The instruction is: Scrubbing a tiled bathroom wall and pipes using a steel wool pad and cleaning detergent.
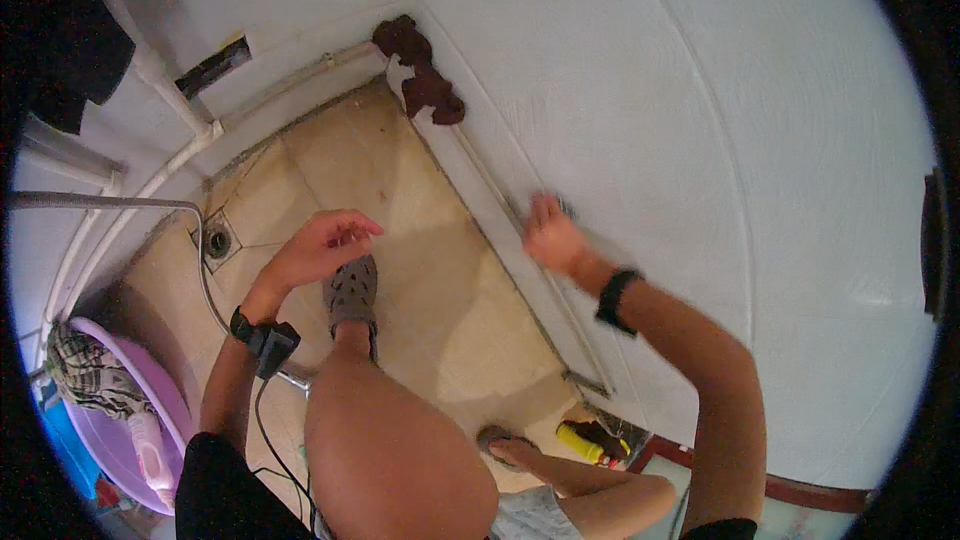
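Observation:
My right hand [553, 236] is against the white wall [645, 142], just above a thin pipe [480, 165] that runs along its base. Its fingers are bent around a small grey object [566, 206], mostly hidden and too blurred to name. My left hand [322, 247] hangs over the floor above a grey clog [351, 285] on my foot. Its fingers are loosely curled and apart, with nothing seen in them. A black strap circles each wrist, and the left one carries a small box [274, 349] with a cable.
Dark brown cloth [431, 90] drapes over the corner pipe. A metal shower hose [202, 262] crosses the beige tiles [420, 270] by a floor drain [217, 241]. At left, a purple basin [169, 382] contains plaid cloth [97, 375] and a pink bottle [151, 457]. A yellow bottle [577, 444] lies near the doorway.

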Available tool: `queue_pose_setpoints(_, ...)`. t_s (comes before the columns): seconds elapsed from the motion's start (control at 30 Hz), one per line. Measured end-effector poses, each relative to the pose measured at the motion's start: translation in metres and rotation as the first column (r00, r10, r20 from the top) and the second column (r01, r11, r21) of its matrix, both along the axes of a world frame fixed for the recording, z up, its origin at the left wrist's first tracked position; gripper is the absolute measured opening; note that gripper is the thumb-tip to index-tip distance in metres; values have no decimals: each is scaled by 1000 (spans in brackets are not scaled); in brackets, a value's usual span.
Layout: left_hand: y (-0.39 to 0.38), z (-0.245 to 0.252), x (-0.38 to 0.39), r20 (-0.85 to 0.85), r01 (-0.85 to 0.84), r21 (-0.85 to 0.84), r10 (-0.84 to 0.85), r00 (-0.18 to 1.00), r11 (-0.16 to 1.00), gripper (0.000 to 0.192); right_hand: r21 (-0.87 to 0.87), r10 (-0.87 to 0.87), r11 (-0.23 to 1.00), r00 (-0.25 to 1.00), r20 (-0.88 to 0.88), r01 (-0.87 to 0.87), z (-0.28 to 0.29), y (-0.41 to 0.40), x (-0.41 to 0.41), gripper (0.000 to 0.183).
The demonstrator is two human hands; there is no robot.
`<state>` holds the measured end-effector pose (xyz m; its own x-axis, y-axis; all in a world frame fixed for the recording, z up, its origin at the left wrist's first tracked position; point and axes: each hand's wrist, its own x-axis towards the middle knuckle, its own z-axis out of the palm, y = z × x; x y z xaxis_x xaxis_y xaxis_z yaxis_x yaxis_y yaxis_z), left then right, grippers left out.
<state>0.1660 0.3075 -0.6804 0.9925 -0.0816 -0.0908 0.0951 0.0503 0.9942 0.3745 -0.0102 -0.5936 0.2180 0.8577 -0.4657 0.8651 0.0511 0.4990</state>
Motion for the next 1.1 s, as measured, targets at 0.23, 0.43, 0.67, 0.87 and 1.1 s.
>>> queue_pose_setpoints(0.23, -15, -40, 0, -103, -93, -164, 77, 992, 982, 19, 193, 103, 968, 958, 269, -158, -12, 95, 62, 30)
queue_pose_setpoints(0.43, -38, -65, -8, -99, -19, 39, 23, 995, 999, 18, 556, -104, 826, 994, -22, 98, 46, 190, 86, 19)
queue_pose_setpoints(0.67, -23, -35, -16, -98, -70, 18, 71, 993, 997, 17, 172, 136, 969, 963, 234, -178, -33, 157, 77, 19)
queue_pose_setpoints(0.87, 16, -32, -6, -92, -250, -43, 246, 965, 967, 17, 425, 97, 883, 964, 246, -197, 30, 220, 107, 15)
queue_pose_setpoints(1.1, 1, -29, 0, -118, -190, -48, 183, 976, 981, 17, 170, 282, 895, 820, 498, -412, 4, 192, 92, 36)
